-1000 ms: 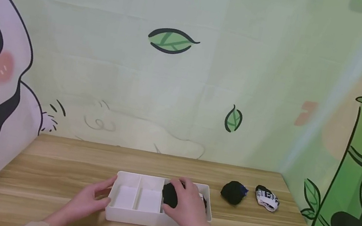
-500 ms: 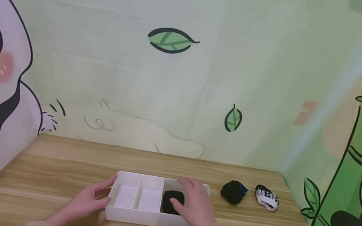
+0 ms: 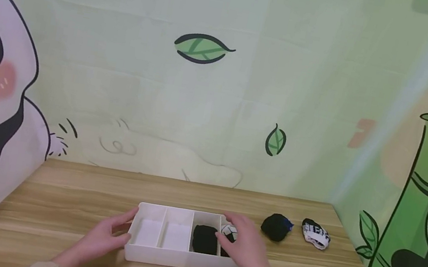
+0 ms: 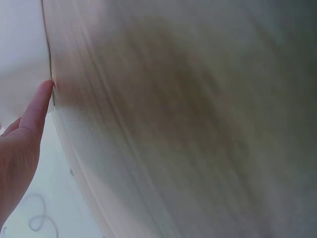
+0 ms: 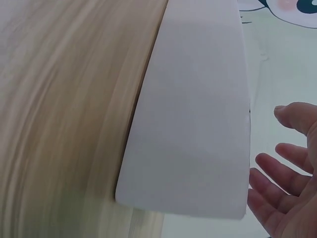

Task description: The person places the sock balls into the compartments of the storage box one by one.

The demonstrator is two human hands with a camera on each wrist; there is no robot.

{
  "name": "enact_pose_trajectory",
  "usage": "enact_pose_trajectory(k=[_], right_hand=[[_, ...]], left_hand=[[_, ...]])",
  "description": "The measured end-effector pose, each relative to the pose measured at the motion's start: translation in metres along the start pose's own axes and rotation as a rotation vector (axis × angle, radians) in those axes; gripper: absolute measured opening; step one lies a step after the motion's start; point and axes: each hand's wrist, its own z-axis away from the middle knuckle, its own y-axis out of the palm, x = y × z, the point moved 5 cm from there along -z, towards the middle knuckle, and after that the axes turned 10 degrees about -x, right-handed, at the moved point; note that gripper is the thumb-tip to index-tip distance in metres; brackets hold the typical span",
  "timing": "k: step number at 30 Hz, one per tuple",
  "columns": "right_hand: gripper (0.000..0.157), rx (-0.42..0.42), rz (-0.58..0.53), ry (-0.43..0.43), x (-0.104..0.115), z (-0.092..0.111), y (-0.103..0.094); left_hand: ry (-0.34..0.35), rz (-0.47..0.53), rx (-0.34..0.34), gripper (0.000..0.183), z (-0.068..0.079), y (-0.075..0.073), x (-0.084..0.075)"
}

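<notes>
A white divided box (image 3: 170, 256) lies on the table. My left hand (image 3: 105, 234) rests against its left end; in the left wrist view one straight finger (image 4: 38, 106) touches the box wall. A black rolled-up sock bundle (image 3: 205, 240) sits in the third compartment from the left. My right hand (image 3: 244, 244) hovers over the right end with fingers spread and holds nothing. Partly behind it, a black-and-white sock bundle (image 3: 229, 232) shows in the rightmost compartment. In the right wrist view the fingers (image 5: 282, 173) are loosely bent beside the box.
Right of the box, a black bundle with a blue edge (image 3: 276, 227) and a white-and-black lettered bundle (image 3: 315, 234) lie on the wooden table (image 3: 92, 188). A printed panda backdrop (image 3: 123, 65) stands behind the table. The two left compartments have bare white floors.
My right hand has let go of the black sock bundle, which now sits in its compartment, and has moved right, uncovering the black-and-white bundle. My left hand stays at the box.
</notes>
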Motion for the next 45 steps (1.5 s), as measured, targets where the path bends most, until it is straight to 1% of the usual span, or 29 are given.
enact_pose_trajectory(k=[4,10,15,18,23,28,33,36,40,45], right_hand=[[0.044,-0.040,0.011,0.007,-0.005,0.000,-0.008],[0.042,-0.058,0.044,0.047,-0.017,0.001,-0.018],[0.041,-0.103,0.034,0.072,-0.031,0.001,-0.025],[0.042,-0.130,0.023,0.074,-0.040,0.002,-0.028],[0.044,-0.175,-0.004,0.056,-0.050,0.003,-0.034],[0.045,-0.225,0.003,0.038,-0.063,0.004,-0.039],[0.046,-0.238,0.001,0.077,-0.079,0.004,-0.040],[0.046,-0.236,-0.005,0.095,-0.088,0.003,-0.040],[0.047,-0.247,-0.008,0.082,-0.100,0.003,-0.041],[0.050,-0.253,-0.007,0.083,-0.111,0.002,-0.041]], left_hand=[[0.003,-0.006,-0.005,0.065,0.000,0.000,-0.001],[0.004,-0.012,-0.012,0.065,0.001,0.000,-0.002],[-0.001,-0.013,-0.014,0.066,0.001,-0.001,-0.002],[-0.005,-0.008,-0.009,0.067,0.001,-0.001,-0.003],[-0.009,-0.007,-0.005,0.067,0.001,-0.002,-0.002],[-0.013,-0.001,-0.005,0.067,0.001,-0.002,-0.001],[-0.018,0.002,-0.004,0.068,0.001,-0.002,-0.003],[-0.007,-0.003,0.002,0.068,0.001,-0.002,-0.004],[0.016,-0.015,0.008,0.067,0.002,-0.002,-0.006],[0.024,-0.021,0.006,0.067,0.002,-0.002,-0.005]])
